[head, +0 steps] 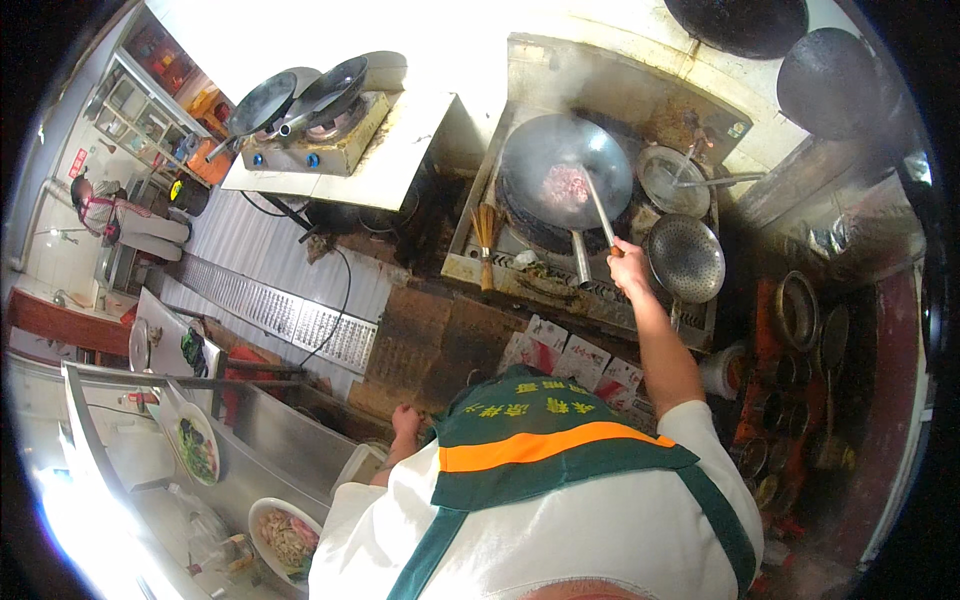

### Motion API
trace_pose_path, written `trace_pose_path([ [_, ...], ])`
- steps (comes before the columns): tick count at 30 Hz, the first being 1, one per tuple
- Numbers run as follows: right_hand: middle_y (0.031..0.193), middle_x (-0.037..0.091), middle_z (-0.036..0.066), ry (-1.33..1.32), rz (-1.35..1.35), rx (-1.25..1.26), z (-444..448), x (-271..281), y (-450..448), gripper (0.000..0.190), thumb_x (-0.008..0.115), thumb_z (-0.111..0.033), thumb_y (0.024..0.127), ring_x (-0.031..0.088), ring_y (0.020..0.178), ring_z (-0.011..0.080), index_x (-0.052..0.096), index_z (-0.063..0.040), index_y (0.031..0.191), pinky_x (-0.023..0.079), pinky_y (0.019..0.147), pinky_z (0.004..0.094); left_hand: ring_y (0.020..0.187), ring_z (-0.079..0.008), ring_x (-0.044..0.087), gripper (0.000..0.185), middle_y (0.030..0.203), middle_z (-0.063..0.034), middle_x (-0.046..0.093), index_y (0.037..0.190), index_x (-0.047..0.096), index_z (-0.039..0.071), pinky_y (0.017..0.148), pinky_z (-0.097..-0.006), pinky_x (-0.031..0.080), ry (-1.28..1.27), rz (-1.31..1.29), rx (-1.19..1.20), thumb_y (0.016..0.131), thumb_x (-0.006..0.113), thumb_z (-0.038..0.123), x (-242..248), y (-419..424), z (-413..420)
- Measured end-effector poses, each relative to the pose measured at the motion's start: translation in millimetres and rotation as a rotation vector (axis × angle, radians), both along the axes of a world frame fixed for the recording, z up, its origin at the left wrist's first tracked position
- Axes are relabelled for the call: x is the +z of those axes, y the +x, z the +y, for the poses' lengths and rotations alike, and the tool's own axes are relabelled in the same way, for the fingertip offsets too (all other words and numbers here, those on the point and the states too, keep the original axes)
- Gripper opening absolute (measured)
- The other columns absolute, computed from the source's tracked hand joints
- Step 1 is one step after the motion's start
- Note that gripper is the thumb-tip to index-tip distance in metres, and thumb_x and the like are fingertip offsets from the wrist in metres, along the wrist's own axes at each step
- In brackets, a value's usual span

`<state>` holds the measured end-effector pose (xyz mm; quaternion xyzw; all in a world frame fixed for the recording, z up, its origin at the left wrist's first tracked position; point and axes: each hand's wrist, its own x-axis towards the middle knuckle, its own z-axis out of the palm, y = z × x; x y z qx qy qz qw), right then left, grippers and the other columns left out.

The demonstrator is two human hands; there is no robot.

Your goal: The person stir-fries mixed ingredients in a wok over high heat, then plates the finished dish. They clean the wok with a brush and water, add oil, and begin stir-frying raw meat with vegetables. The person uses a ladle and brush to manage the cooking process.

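Note:
My right hand (628, 268) is closed around the handle of a long-handled ladle or turner (600, 201). The tool's far end rests at the pink, meat-like food (565, 185) in a large steaming wok (525, 154). The wok sits on the range, its tubular handle (580, 257) pointing towards me. My left hand (406, 421) hangs low beside my green apron (480, 427), its fingers curled; nothing shows in it. Just right of the wok lie a perforated strainer (686, 259) and a metal basin (673, 181) with utensils across it. A bamboo wok brush (486, 247) lies to the left.
Two pans (262, 103) stand on a two-burner gas stove (341, 150) at upper left. Plates of food (198, 444) (283, 538) sit on the steel counter at lower left. Seasoning containers (772, 412) line the right side. Another person (135, 221) is at far left. A hose crosses the floor.

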<state>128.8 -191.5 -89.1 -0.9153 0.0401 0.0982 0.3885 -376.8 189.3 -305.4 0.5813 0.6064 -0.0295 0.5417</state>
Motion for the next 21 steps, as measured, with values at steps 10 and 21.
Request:
trace_pose_path([
  [10,0.092,0.069,0.009,0.15,-0.022,0.12,-41,4,-27,0.05,0.068,-0.004,0.087,0.061,0.067,0.0147,0.062,-0.008,0.136,0.048,0.06,0.0305,0.078,-0.0247,0.071,0.037,0.098,-0.0164,0.07,0.123,0.062,-0.004,0.066,-0.0361,0.056,0.266,0.217,-0.243,0.089,0.054,0.007,18,1,-18],
  [21,0.1,0.073,0.022,-0.035,-0.167,0.279,-61,4,-50,0.043,0.065,-0.006,0.089,0.071,0.087,0.0314,0.066,-0.01,0.132,0.053,0.077,0.0399,0.084,-0.0292,0.071,0.037,0.106,-0.0203,0.068,0.119,0.063,-0.008,0.07,-0.0378,0.058,0.049,-0.052,0.104,0.086,0.057,0.007,-6,-7,-14],
])
